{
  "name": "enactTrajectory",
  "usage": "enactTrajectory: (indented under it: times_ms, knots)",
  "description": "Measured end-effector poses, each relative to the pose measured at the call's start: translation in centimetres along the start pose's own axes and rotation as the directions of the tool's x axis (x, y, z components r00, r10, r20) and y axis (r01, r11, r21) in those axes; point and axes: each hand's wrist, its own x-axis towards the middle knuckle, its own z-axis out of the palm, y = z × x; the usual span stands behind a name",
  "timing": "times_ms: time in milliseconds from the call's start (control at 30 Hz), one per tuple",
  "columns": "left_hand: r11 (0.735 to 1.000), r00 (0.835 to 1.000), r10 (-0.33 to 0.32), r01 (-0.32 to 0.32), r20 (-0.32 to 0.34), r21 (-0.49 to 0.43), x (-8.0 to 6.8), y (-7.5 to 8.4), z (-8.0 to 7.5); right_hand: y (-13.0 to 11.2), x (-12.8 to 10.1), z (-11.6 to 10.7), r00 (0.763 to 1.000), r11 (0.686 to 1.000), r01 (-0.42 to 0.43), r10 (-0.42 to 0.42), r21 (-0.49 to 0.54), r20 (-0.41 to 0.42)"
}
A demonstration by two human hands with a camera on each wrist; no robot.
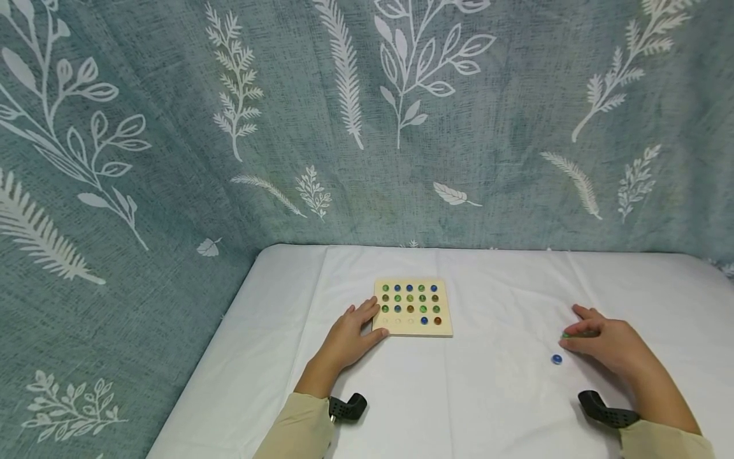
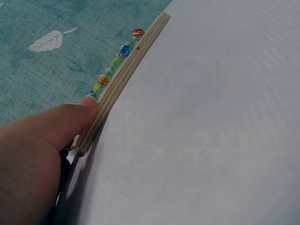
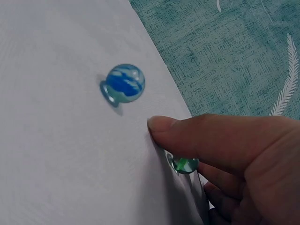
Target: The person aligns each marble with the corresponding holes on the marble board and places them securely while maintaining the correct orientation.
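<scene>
A pale wooden board with rows of round hollows lies near the table's middle. Green, blue and amber glass marbles fill its back rows; in the front row, a blue and an amber marble sit at the right, beside three bare hollows. My left hand rests against the board's left side, fingers fairly straight, its thumb on the front edge. Off to the right, my right hand pinches a green marble between thumb and fingers, close over the cloth. A blue marble lies on the cloth near the thumb tip.
White cloth covers the table, with soft creases. A blue-green curtain with white leaf prints hangs behind the table and along its left side. Black devices are worn at both wrists.
</scene>
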Motion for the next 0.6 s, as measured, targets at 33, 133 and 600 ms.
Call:
enactTrajectory:
  times_ms: [33,133,600]
  knots:
    - [1.0,1.0,0.001,-0.001,-0.001,0.0,0.0,0.0,-0.01,0.0,0.01,0.01,1.0,1.0,0.001,-0.001,0.0,-0.001]
    - [1.0,1.0,0.001,-0.001,-0.004,0.0,-0.01,0.03,-0.06,0.01,0.06,0.07,1.0,1.0,0.003,-0.003,-0.001,-0.004]
    - [1.0,1.0,0.004,-0.004,-0.002,-0.006,0.01,-0.04,-0.03,-0.31,0.16,-0.03,1.0,0.999,-0.015,0.014,-0.045,-0.024]
